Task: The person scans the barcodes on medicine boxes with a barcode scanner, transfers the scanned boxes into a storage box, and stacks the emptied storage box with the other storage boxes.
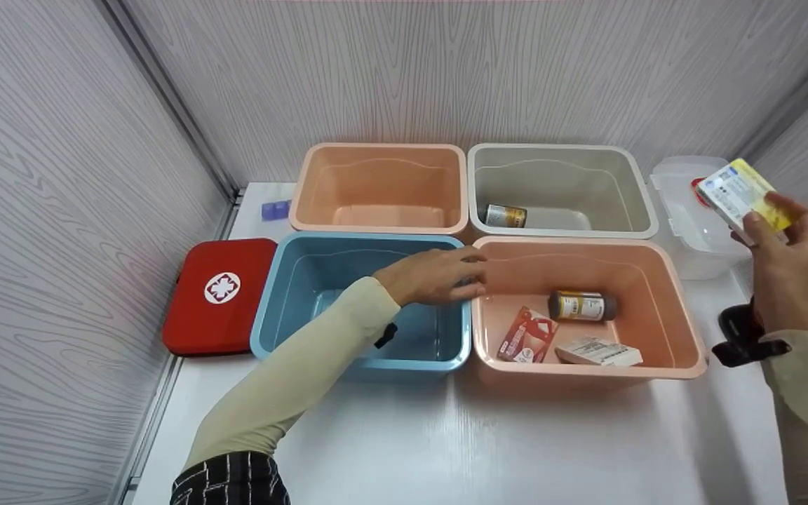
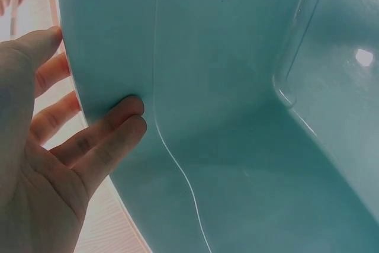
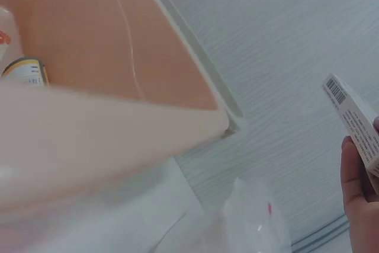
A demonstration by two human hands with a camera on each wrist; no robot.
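Observation:
My right hand (image 1: 790, 263) holds a white and yellow medicine box (image 1: 735, 191) between thumb and fingers, raised at the far right. A barcode and printed text show on the box's side in the right wrist view. Over the rims where the blue bin (image 1: 360, 363) meets the front peach bin (image 1: 586, 373), my left hand (image 1: 435, 275) hovers with loosely bent fingers and holds nothing. Whether its fingertips touch a rim I cannot tell. Inside the front peach bin lie a brown bottle (image 1: 581, 306), a red-pink box (image 1: 528, 335) and a white box (image 1: 599, 351).
Behind stand another peach bin (image 1: 379, 230) and a grey bin (image 1: 562, 233) with a small bottle (image 1: 505, 216) lying in it. A clear lidded container (image 1: 684, 203) stands at the right. At left are a red first-aid case (image 1: 221, 322) and a purple pill case (image 1: 275, 210).

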